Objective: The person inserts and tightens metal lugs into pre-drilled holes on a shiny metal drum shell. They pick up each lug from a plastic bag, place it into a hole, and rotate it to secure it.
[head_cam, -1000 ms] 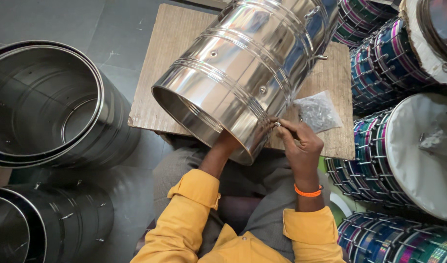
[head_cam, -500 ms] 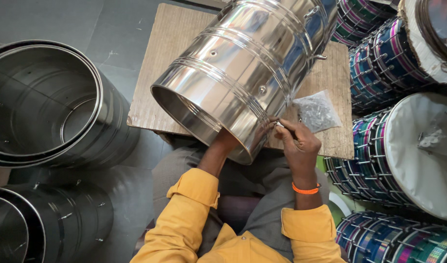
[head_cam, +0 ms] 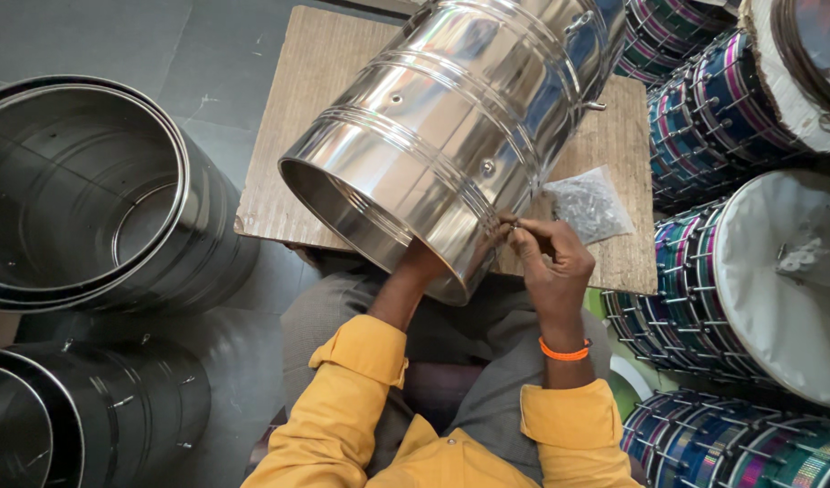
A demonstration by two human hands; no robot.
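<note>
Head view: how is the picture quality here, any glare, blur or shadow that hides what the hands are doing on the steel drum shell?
Head view: sharp overall, in soft even daylight. The steel drum shell throws bright glare streaks and mirror reflections. The right hand is clear, though the small part it pinches is too tiny to make out. The left hand disappears inside the shaded rim. Edges bend slightly from the wide lens.

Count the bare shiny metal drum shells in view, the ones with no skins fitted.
3. One steel shell lies tilted on the wooden board under both hands; one large shell stands at left; one dark shell lies at lower left. More may sit outside the picture.
</note>
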